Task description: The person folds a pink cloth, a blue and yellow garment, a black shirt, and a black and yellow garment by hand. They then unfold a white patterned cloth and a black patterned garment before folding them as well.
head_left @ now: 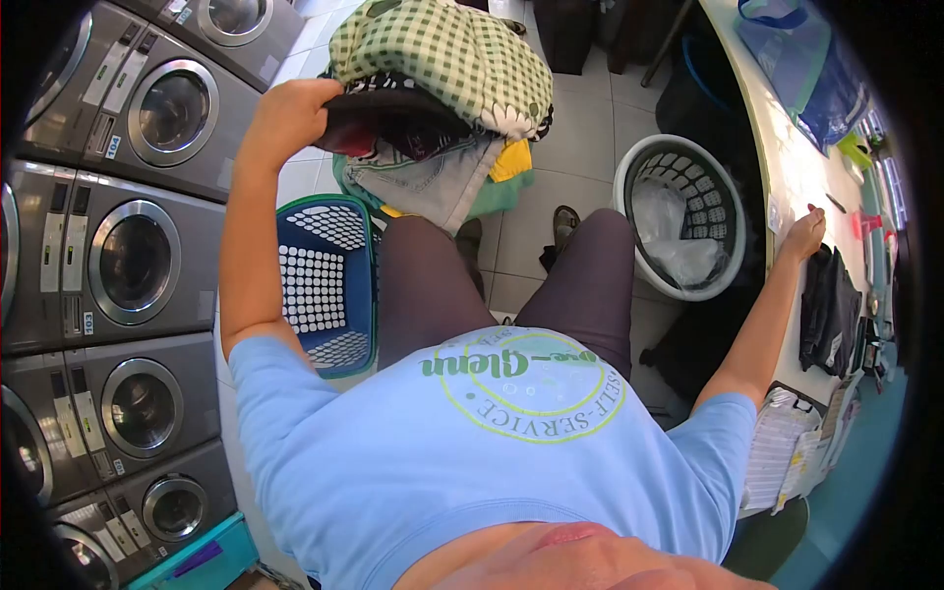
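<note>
My left hand (293,116) is closed on the edge of a black garment (388,116) at the near left of a tall heap of laundry. Over it lies a green-and-cream checkered cloth (442,59). Lower in the heap are grey denim (433,182) and a piece of yellow fabric (511,160). Out to the right, my right hand (804,233) is at the white table (801,177), fingers drawn together near a small red spot; I cannot tell what they hold. Dark folded clothing (831,310) lies just nearer me than this hand.
A blue-green laundry basket (362,285) stands by my left leg. Near my right knee is a grey-and-white basket (626,211) with clear plastic inside. Front-loading machines (135,261) line the left side. A blue bag (796,59) and papers (782,442) are on the table.
</note>
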Action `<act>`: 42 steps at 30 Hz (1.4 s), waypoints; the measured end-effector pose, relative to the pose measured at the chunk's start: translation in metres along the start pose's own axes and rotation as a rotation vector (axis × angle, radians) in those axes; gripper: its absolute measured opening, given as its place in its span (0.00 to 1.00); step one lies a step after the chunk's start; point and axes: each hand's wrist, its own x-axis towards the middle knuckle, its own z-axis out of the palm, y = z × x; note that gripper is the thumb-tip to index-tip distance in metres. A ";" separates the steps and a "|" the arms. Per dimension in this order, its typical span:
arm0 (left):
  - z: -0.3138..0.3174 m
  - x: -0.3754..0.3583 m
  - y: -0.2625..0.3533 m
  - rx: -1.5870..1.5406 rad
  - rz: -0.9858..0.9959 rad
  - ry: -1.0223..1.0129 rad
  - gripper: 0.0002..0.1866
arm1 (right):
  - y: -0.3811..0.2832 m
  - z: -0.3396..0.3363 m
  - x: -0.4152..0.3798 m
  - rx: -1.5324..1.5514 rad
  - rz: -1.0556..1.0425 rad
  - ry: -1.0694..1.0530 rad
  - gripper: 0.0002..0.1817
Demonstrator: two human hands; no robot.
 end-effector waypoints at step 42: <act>-0.119 -0.017 0.021 -0.608 0.098 0.072 0.15 | -0.401 -0.150 -0.100 1.062 -0.671 -1.296 0.20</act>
